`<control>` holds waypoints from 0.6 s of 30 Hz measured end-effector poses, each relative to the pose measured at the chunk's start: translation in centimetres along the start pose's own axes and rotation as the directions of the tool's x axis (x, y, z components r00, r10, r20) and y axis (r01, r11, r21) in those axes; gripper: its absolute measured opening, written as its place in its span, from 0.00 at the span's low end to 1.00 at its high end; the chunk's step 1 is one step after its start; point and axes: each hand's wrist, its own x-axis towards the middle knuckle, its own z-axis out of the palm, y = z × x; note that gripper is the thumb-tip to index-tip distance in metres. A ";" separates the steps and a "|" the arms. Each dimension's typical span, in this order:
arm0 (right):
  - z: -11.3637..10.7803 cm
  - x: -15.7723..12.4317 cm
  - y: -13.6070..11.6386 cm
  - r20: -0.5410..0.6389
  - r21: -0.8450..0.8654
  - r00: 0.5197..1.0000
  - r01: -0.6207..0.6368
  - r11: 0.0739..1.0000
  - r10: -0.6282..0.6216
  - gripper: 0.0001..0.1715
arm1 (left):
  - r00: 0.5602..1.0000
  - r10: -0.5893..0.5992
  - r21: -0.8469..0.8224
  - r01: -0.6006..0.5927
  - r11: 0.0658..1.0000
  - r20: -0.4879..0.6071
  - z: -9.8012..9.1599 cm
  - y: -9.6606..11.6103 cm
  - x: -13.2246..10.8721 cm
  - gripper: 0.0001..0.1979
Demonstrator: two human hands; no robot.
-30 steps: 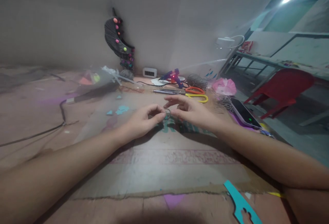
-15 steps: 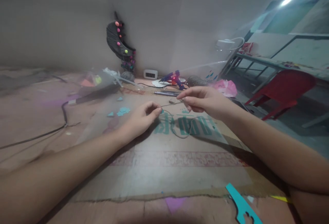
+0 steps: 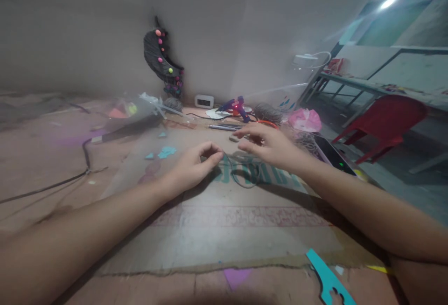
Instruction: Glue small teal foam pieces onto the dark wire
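A thin grey cord curves in a loop over the printed board. One end of it is pinched between the thumb and fingers of my left hand, left of the loop. Above and right of the loop, my right hand hovers with thumb and index finger apart and its other fingers curled. No object shows between them. A small brownish piece lies just beyond its fingertips.
Behind are a glue gun, silver pens, a white clock and a grey yarn ball. A phone lies right. Blue scraps lie left, a turquoise cutout in front. A black crescent stands at the back.
My right hand has moved slightly left and down, its thumb and index finger now farther apart. My left hand has shifted slightly right, still pinching the cord. The phone is now more visible.
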 end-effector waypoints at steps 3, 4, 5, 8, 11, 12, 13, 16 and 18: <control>2.2 -0.3 -0.2 0.007 0.072 0.997 0.081 0.994 -0.082 0.19 | 1.000 0.026 -0.027 -0.026 0.999 0.009 0.1 0.0 0.0 0.11; 2.9 -0.4 -0.2 0.003 0.087 0.994 0.105 0.991 -0.105 0.17 | 0.999 0.032 -0.037 -0.032 0.999 0.010 0.1 0.0 0.0 0.12; 3.4 -0.4 -0.3 -0.003 0.097 0.992 0.127 0.987 -0.127 0.14 | 0.999 0.036 -0.045 -0.035 0.998 0.012 0.1 0.0 -0.1 0.12; 4.3 -0.4 -0.4 -0.006 0.108 0.991 0.132 0.985 -0.132 0.05 | 0.999 0.031 -0.057 -0.030 0.998 0.030 0.1 0.1 -0.1 0.12; 3.9 0.0 -0.4 0.032 0.122 0.999 0.014 0.992 -0.018 0.06 | 1.000 0.009 -0.072 -0.008 0.997 0.014 0.1 -0.1 -0.1 0.12; 3.5 0.1 -0.3 0.063 0.131 0.998 -0.036 0.991 0.028 0.07 | 1.000 -0.005 -0.076 0.005 0.997 -0.004 0.1 -0.1 -0.1 0.11; 3.0 0.3 -0.1 0.102 0.139 0.993 -0.080 0.987 0.066 0.09 | 1.000 -0.018 -0.079 0.016 0.997 -0.022 0.1 -0.2 0.0 0.11; 1.4 1.0 0.6 0.234 0.097 0.965 -0.146 0.985 0.120 0.13 | 0.997 -0.050 -0.084 0.045 0.995 -0.054 0.1 -0.5 0.1 0.11; 0.1 1.4 1.4 0.341 -0.025 0.931 -0.131 0.991 0.132 0.14 | 0.995 -0.065 -0.085 0.059 0.995 -0.073 0.1 -0.6 0.2 0.11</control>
